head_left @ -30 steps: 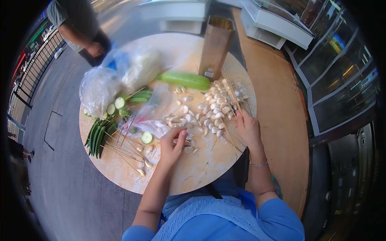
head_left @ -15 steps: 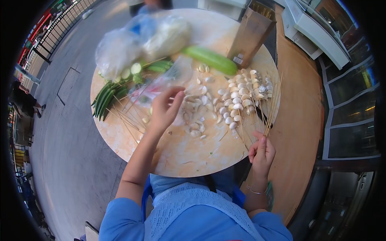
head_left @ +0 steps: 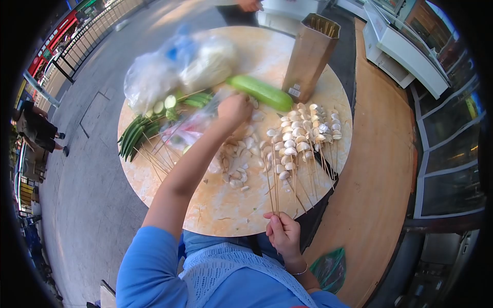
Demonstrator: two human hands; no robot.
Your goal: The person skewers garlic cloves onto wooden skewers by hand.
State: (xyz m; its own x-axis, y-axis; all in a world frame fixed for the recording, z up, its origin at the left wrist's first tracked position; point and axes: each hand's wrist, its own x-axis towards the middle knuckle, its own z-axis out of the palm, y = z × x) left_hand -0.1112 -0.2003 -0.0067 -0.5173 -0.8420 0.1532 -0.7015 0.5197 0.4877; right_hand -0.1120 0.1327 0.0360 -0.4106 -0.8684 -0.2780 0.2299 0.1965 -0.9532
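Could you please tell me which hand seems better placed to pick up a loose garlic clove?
Probably the left hand: it is over the table, near loose garlic cloves, though whether it holds anything is hidden. The right hand, at the near edge, grips thin wooden sticks.

A plain blue short-sleeved fabric top (head_left: 149, 264) covers the upper body, its left sleeve ending above the elbow. Over its front lies a paler blue openwork garment (head_left: 218, 269), patterned with small holes. Blue denim-like trousers (head_left: 209, 242) show beyond. A thin, pale, metallic-looking bracelet (head_left: 301, 270) rings the wrist of the bare right hand (head_left: 284, 233)
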